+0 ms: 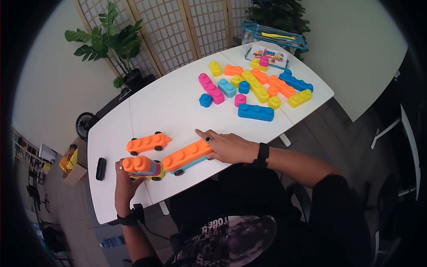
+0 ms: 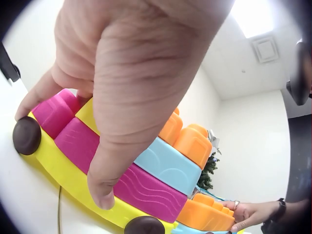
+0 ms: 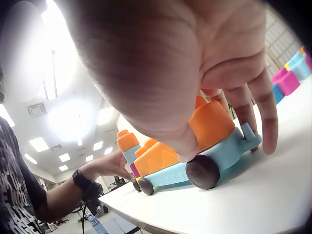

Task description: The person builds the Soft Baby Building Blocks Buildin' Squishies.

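Head view: left hand (image 1: 125, 189) grips the stacked yellow car (image 1: 149, 167), right hand (image 1: 229, 147) the stacked blue car (image 1: 184, 158); orange car (image 1: 147, 143) not yet stacked.

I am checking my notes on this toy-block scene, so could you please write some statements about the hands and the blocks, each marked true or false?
1. The left hand grips the yellow-based block vehicle. True.
2. The right hand holds the orange wheeled base. False: it holds the light-blue-based block wagon; neither hand touches the orange wheeled base.
3. Orange blocks sit on top of the yellow-based block vehicle. True.
4. The loose blocks lie on the floor. False: the loose blocks lie on the white table.
5. There is a black band on the right wrist. True.
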{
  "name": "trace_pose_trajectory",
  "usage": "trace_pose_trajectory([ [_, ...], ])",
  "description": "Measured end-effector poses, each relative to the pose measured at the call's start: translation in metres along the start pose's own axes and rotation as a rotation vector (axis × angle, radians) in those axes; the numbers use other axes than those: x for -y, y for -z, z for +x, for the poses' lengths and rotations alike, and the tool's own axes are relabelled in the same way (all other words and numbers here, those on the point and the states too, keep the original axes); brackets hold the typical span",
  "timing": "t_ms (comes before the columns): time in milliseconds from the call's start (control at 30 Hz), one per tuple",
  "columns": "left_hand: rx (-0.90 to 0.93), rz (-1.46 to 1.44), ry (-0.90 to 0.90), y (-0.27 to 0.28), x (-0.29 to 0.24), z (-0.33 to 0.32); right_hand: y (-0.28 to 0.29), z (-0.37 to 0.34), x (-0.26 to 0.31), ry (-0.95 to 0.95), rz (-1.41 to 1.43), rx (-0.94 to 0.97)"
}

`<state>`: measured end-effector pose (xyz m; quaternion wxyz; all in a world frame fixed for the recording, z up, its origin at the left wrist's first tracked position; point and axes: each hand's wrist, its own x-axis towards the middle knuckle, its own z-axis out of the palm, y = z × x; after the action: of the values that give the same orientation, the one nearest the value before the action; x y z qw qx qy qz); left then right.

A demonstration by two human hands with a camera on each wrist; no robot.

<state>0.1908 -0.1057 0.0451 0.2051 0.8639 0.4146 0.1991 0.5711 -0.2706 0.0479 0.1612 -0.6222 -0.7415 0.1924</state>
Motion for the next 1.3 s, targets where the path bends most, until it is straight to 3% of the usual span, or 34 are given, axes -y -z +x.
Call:
trace_pose_trajectory([
  [267, -0.002, 0.01, -0.021, -0.007, 0.007, -0.003, 0.016, -0.023, -0.026, 0.087, -0.047, -0.165],
  [433, -0.041, -0.061, 0.024, -0.012, 0.005, -0.004, 0.086, -0.062, -0.088, -0.106, -0.175, -0.332],
  [567, -0.088, -0.135, 0.05, -0.019, 0.012, -0.006, 0.139, -0.101, -0.169, -0.5, -0.421, -0.55],
  [600, -0.088, -0.138, 0.068, -0.018, 0.009, -0.005, 0.147, -0.114, -0.195, -0.45, -0.459, -0.585],
  [667, -0.072, -0.085, 0.054, -0.014, 0.0, -0.002, 0.157, -0.124, -0.234, -0.636, -0.493, -0.513],
  [767, -0.067, -0.065, 0.047, -0.015, 0.003, 0.0, 0.163, -0.12, -0.246, -0.731, -0.368, -0.425],
  [900, -0.069, -0.078, 0.07, -0.015, 0.004, 0.003, 0.15, -0.106, -0.278, -0.641, -0.341, -0.41],
  [1067, -0.045, -0.1, 0.061, -0.015, 0.006, 0.007, 0.155, -0.086, -0.266, -0.756, -0.336, -0.313],
  [1200, -0.049, -0.018, 0.004, -0.014, 0.008, 0.007, 0.157, -0.084, -0.259, -0.766, -0.31, -0.423],
  [1300, -0.07, -0.105, 0.061, -0.017, 0.008, 0.006, 0.166, -0.079, -0.246, -0.721, -0.328, -0.441],
])
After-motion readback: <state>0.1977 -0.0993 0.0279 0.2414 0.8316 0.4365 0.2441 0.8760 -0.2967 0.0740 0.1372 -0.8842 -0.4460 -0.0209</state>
